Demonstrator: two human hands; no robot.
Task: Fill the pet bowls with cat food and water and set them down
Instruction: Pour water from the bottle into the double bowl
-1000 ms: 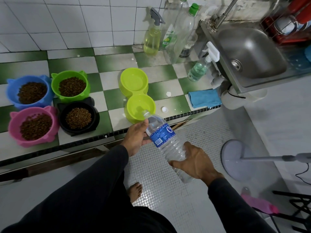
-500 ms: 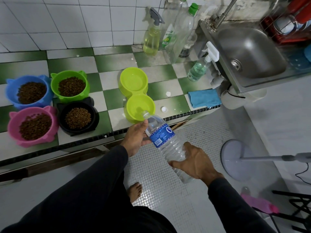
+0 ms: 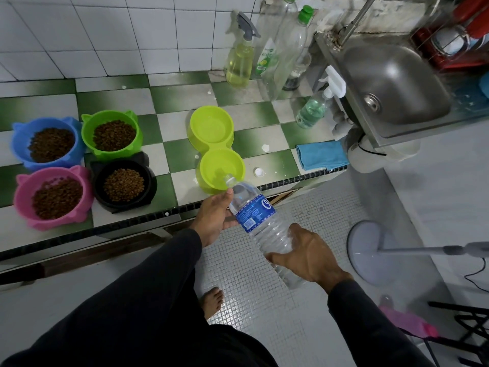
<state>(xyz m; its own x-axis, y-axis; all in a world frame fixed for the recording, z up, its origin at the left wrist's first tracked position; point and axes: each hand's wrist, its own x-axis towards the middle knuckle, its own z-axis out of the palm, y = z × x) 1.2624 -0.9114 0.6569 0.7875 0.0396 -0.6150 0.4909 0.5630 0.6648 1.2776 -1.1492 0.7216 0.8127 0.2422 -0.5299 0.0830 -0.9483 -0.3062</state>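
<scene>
A clear water bottle (image 3: 254, 210) with a blue label is tilted, its open mouth over the near cup of a lime double bowl (image 3: 211, 144) on the green-and-white tiled counter (image 3: 174, 123). My left hand (image 3: 214, 215) holds the bottle near its shoulder. My right hand (image 3: 307, 254) grips its lower body. The bottle's white cap (image 3: 258, 172) lies beside the bowl. At the left stand a blue bowl (image 3: 19, 133), a green bowl (image 3: 90, 128), a pink bowl (image 3: 23, 186) and a black bowl (image 3: 148, 178), each holding brown cat food.
A folded blue cloth (image 3: 321, 154) lies at the counter's right end. Spray bottles (image 3: 239, 63) and tall clear bottles (image 3: 288, 49) stand by the wall. A steel sink (image 3: 391, 83) is at right. A fan base (image 3: 367, 252) and my bare foot (image 3: 213, 300) are on the floor.
</scene>
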